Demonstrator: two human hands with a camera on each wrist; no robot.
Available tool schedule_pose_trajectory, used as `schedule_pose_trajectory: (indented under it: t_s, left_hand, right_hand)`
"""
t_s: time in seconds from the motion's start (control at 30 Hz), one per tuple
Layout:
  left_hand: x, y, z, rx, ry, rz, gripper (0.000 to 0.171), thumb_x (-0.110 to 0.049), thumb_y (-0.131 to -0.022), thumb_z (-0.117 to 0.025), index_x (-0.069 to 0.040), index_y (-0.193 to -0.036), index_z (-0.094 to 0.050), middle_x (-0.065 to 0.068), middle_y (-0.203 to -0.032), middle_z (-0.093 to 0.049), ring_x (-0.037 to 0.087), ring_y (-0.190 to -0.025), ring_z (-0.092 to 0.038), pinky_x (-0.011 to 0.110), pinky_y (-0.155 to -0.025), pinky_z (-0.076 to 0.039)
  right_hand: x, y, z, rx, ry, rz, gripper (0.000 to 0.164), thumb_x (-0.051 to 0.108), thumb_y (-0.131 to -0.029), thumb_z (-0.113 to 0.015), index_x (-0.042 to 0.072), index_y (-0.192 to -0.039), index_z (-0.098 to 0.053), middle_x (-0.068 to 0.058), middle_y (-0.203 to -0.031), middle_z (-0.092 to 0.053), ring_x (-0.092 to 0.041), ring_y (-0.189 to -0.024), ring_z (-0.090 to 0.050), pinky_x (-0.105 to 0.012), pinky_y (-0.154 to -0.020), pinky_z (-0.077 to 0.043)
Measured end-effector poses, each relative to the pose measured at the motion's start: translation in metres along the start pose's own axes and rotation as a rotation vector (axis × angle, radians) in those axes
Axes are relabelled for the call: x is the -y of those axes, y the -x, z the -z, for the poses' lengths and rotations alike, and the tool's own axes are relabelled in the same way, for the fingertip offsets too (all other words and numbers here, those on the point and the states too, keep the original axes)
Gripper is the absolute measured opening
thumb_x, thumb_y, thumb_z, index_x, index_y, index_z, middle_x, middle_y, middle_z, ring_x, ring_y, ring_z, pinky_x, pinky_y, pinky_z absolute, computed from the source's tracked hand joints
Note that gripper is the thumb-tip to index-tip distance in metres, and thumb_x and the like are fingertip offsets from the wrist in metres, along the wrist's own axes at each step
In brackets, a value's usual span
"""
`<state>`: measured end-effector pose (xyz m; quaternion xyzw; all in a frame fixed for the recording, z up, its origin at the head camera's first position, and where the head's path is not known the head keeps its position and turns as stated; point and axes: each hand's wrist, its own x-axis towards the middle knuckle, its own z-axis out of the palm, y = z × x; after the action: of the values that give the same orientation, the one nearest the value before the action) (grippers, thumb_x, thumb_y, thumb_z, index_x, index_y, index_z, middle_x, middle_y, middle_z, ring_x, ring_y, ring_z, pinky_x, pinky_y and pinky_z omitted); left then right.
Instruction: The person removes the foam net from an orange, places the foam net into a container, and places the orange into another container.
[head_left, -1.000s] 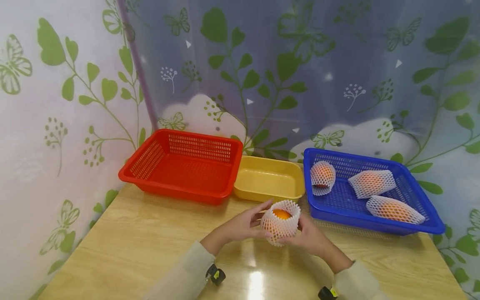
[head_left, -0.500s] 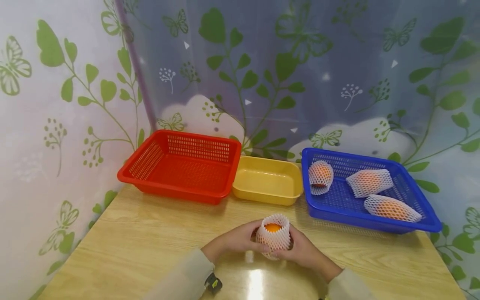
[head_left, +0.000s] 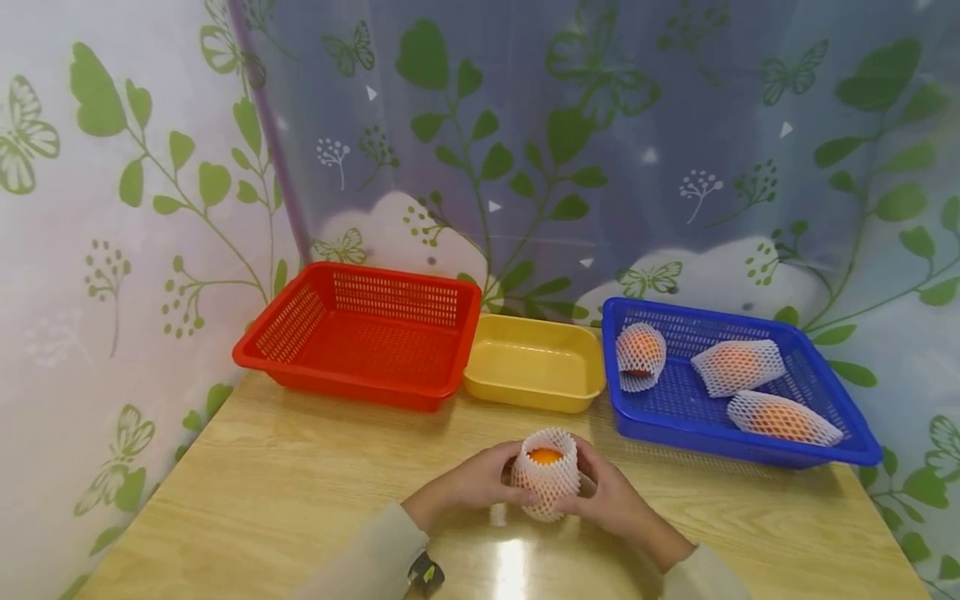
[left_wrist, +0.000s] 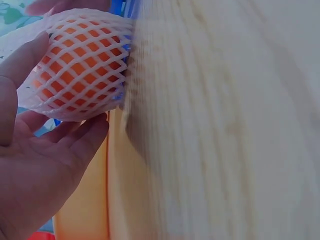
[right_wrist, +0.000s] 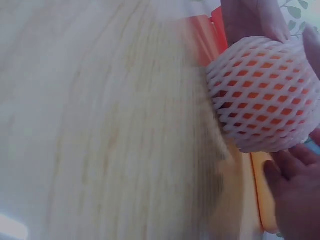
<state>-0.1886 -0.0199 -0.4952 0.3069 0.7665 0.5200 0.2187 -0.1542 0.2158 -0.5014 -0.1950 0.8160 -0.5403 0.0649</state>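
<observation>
An orange (head_left: 545, 456) stands inside a white foam net sleeve (head_left: 546, 486), whose open end faces up, at the front middle of the table. From the left, my left hand (head_left: 480, 481) holds it, with the thumb on the near side. My right hand (head_left: 613, 498) holds the opposite side. The left wrist view has the thumb and fingers of the left hand (left_wrist: 47, 165) on either side of the netted orange (left_wrist: 80, 65). In the right wrist view, the right hand (right_wrist: 300, 192) is partly cut off by the frame. The net's base is at or just above the wood; I cannot tell which.
Behind the hands stand a red basket (head_left: 367, 392) on the left, a yellow tray (head_left: 525, 396) in the middle and a blue basket (head_left: 742, 446) on the right. Three netted fruits, one of them a netted orange (head_left: 738, 367), lie in the blue basket. A patterned curtain (head_left: 465, 125) hangs behind.
Both hands have brought the netted orange down and slightly left, toward the table's front, away from the yellow tray. Over the last half second they have barely moved.
</observation>
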Motion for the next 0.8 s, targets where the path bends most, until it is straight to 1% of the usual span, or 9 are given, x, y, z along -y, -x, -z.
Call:
schedule_pose_trajectory:
  t_s: [0.07,0.13,0.23,0.3,0.37,0.43,0.6,0.67,0.8]
  left_hand:
    - [0.0000,0.0019,0.0020,-0.006,-0.042,-0.002,0.060,-0.021,-0.084,-0.078,-0.014,-0.138,-0.051,-0.001,-0.131,-0.056,0.010,-0.118,-0.053,0.027,-0.101,-0.042]
    - [-0.0003,0.0040,0.0037,-0.019,-0.095,-0.007,0.061,-0.025,-0.083,-0.078,-0.013,-0.137,-0.051,0.000,-0.131,-0.056,0.011,-0.120,-0.052,0.029,-0.103,-0.042]
    - [-0.0003,0.0063,0.0046,-0.034,-0.157,-0.013,0.063,-0.030,-0.083,-0.078,-0.013,-0.137,-0.052,0.001,-0.133,-0.055,0.013,-0.122,-0.050,0.033,-0.106,-0.040]
    - [-0.0002,0.0074,0.0038,-0.037,-0.169,-0.008,0.063,-0.032,-0.083,-0.078,-0.013,-0.137,-0.052,0.002,-0.133,-0.055,0.013,-0.123,-0.050,0.033,-0.106,-0.040]
    - [0.0000,0.0078,0.0028,-0.036,-0.165,-0.002,0.062,-0.032,-0.084,-0.077,-0.013,-0.137,-0.052,0.000,-0.132,-0.056,0.011,-0.121,-0.051,0.032,-0.105,-0.040]
    - [-0.0007,0.0073,0.0019,-0.027,-0.145,-0.005,0.061,-0.030,-0.085,-0.077,-0.013,-0.137,-0.052,0.000,-0.131,-0.057,0.010,-0.119,-0.052,0.030,-0.103,-0.042]
    - [-0.0029,0.0044,0.0004,0.003,-0.089,-0.023,0.062,-0.028,-0.086,-0.076,-0.012,-0.139,-0.050,-0.001,-0.130,-0.059,0.008,-0.116,-0.054,0.024,-0.098,-0.044]
    - [-0.0029,0.0036,0.0003,0.007,-0.060,-0.024,0.061,-0.027,-0.087,-0.075,-0.013,-0.140,-0.049,-0.001,-0.130,-0.059,0.008,-0.116,-0.055,0.023,-0.097,-0.045]
    - [-0.0026,0.0033,0.0005,0.001,0.006,-0.014,0.059,-0.025,-0.089,-0.072,-0.017,-0.142,-0.048,0.000,-0.132,-0.058,0.011,-0.119,-0.055,0.023,-0.096,-0.045]
  right_hand:
    - [0.0003,-0.0004,-0.0007,-0.034,-0.006,0.019,0.074,0.011,-0.081,-0.079,-0.004,-0.142,-0.040,-0.025,-0.140,-0.048,-0.046,-0.128,-0.044,-0.062,-0.104,-0.033]
    - [0.0012,-0.0009,-0.0024,-0.066,-0.003,0.030,0.066,0.011,-0.082,-0.078,-0.005,-0.138,-0.047,-0.024,-0.137,-0.052,-0.044,-0.127,-0.046,-0.061,-0.104,-0.034]
    - [0.0021,-0.0011,-0.0055,-0.107,0.019,0.036,0.054,0.013,-0.082,-0.078,-0.004,-0.130,-0.057,-0.019,-0.131,-0.059,-0.031,-0.123,-0.053,-0.057,-0.103,-0.037]
    - [0.0022,-0.0007,-0.0071,-0.126,0.024,0.047,0.050,0.012,-0.082,-0.077,-0.003,-0.127,-0.060,-0.017,-0.127,-0.062,-0.020,-0.120,-0.055,-0.056,-0.102,-0.039]
    - [0.0015,-0.0002,-0.0082,-0.133,0.017,0.058,0.047,0.011,-0.083,-0.077,-0.002,-0.125,-0.061,-0.015,-0.125,-0.064,-0.011,-0.117,-0.056,-0.054,-0.102,-0.041]
    - [0.0003,0.0011,-0.0087,-0.149,0.015,0.065,0.044,0.011,-0.083,-0.076,-0.001,-0.124,-0.063,-0.014,-0.123,-0.065,-0.006,-0.115,-0.056,-0.050,-0.101,-0.043]
    - [-0.0021,0.0050,-0.0070,-0.191,0.029,0.062,0.039,0.009,-0.083,-0.077,-0.001,-0.118,-0.066,-0.013,-0.121,-0.066,-0.003,-0.113,-0.056,-0.036,-0.098,-0.046]
    - [-0.0024,0.0057,-0.0057,-0.202,0.032,0.071,0.036,0.008,-0.083,-0.076,-0.002,-0.116,-0.067,-0.012,-0.120,-0.067,-0.002,-0.112,-0.057,-0.032,-0.098,-0.046]
    - [-0.0033,0.0058,-0.0040,-0.223,0.022,0.112,0.028,0.005,-0.083,-0.075,-0.003,-0.110,-0.069,-0.002,-0.112,-0.070,-0.002,-0.107,-0.060,-0.025,-0.095,-0.047]
